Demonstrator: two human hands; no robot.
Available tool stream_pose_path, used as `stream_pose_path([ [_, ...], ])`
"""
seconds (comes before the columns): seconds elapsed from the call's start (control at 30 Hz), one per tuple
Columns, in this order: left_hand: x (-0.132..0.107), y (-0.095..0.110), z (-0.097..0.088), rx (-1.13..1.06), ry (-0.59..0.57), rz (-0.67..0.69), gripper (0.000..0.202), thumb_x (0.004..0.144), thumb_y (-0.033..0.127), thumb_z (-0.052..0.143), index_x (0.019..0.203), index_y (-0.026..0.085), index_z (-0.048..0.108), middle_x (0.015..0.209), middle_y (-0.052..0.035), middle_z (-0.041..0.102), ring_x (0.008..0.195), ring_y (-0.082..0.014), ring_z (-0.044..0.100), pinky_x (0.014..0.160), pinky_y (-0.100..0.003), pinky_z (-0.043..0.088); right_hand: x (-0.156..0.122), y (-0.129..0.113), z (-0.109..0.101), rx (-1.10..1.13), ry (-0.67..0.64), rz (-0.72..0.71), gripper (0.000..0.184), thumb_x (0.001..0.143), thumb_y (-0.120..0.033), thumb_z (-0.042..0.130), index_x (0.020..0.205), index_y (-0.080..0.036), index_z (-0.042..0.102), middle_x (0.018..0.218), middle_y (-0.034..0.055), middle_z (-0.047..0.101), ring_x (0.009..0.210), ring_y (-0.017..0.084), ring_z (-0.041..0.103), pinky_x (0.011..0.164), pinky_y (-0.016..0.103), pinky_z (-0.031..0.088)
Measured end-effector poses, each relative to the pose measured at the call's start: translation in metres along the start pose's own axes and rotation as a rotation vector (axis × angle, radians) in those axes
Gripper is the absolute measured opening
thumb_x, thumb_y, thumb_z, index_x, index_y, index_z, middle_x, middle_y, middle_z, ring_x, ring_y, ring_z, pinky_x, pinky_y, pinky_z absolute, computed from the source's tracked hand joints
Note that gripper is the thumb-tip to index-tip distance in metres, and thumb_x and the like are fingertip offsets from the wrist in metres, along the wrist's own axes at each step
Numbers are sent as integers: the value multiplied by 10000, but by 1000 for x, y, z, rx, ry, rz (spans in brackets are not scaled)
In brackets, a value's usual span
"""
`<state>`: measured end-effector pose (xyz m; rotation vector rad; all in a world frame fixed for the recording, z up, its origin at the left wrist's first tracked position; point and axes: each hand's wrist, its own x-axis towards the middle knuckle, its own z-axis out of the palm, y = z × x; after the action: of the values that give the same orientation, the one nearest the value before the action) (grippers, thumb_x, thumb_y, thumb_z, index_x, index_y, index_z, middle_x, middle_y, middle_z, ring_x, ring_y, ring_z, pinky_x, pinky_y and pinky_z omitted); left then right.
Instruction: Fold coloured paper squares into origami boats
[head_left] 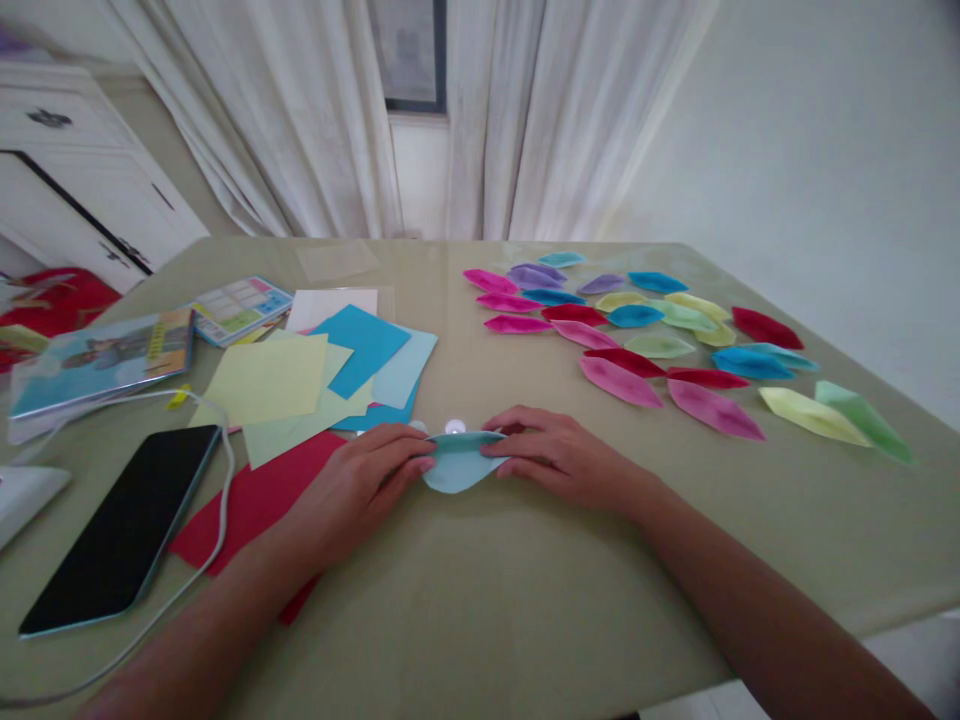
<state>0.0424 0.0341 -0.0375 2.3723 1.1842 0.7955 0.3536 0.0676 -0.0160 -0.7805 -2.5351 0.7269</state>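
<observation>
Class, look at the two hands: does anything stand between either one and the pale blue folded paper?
Nothing visible does. The left hand and right hand each hold one end of the pale blue folded paper directly, with nothing seen in between.

A small pale blue piece of paper sits just below the centre of view, stretched sideways, its far edge a narrow, darker folded band, its near edge bulging in a rounded curve.
</observation>
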Motion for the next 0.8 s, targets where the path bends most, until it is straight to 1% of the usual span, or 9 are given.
stream_pose_path([
  [0.1, 0, -2, -2, -49, -50, -17, 293, 1106, 378, 531, 1244, 232, 744, 1260, -82, 763, 1139, -230, 737, 975, -337, 582, 2, -3, 0, -27, 76, 47, 260, 1090, -288, 619, 1287, -231, 779, 1303, 102, 726, 1148, 227, 711, 1034, 366, 552],
  [0.2, 1, -6, -4, -94, -93, -9, 274, 1082, 402, 595, 1258, 249, 738, 1277, -75, 745, 1160, -226, 729, 988, -329, 579, 3, -2, -1, 23, 128, 83, 223, 1072, -285, 655, 1242, -240, 792, 1277, 93, 738, 1137, 222, 720, 1029, 364, 558],
  [0.27, 1, -9, -3, -118, -104, 5, 263, 1069, 408, 625, 1246, 253, 743, 1257, -70, 747, 1133, -219, 734, 975, -320, 581, 3, 0, -1, 71, 144, 79, 215, 1072, -274, 652, 1230, -238, 793, 1263, 89, 746, 1138, 218, 723, 1028, 363, 563],
  [0.37, 2, -10, -1, -101, -63, 24, 257, 1097, 382, 571, 1180, 233, 764, 1209, -70, 758, 1075, -206, 744, 937, -306, 582, 3, 3, -2, 112, 160, 83, 215, 1083, -255, 626, 1208, -233, 800, 1223, 84, 760, 1104, 208, 735, 1016, 360, 570],
  [0.43, 2, -10, -1, -54, -16, 21, 286, 1118, 351, 521, 1127, 221, 776, 1175, -68, 762, 1040, -198, 746, 913, -298, 576, 4, 4, -1, 141, 157, 87, 209, 1079, -273, 636, 1198, -239, 804, 1216, 82, 760, 1079, 205, 740, 992, 356, 579],
  [0.5, 1, -9, -1, -4, 12, 21, 287, 1116, 340, 522, 1105, 215, 780, 1151, -66, 757, 1006, -193, 741, 888, -289, 569, 4, 4, 1, 184, 151, 87, 203, 1075, -306, 649, 1184, -245, 808, 1223, 82, 754, 1070, 204, 741, 962, 347, 587],
  [0.67, 1, -4, -4, 14, 5, 27, 316, 1120, 337, 507, 1016, 193, 768, 1081, -62, 735, 911, -170, 714, 838, -268, 543, 6, 3, 7, 182, 191, 100, 198, 1072, -333, 652, 1037, -220, 811, 1113, 74, 753, 996, 198, 735, 943, 344, 582],
  [0.73, 2, -2, -4, 5, -3, 9, 344, 1126, 332, 486, 965, 186, 752, 1050, -62, 724, 878, -164, 696, 813, -271, 531, 6, 2, 9, 173, 204, 97, 179, 1070, -312, 655, 1038, -212, 800, 1137, 80, 740, 1015, 197, 730, 956, 346, 578],
  [0.8, 3, 1, -4, -15, 0, -7, 354, 1124, 331, 486, 944, 184, 754, 1054, -68, 721, 873, -163, 687, 804, -277, 526, 5, 1, 8, 170, 175, 66, 145, 1060, -285, 669, 1071, -215, 795, 1217, 88, 722, 1093, 202, 718, 1003, 358, 569],
])
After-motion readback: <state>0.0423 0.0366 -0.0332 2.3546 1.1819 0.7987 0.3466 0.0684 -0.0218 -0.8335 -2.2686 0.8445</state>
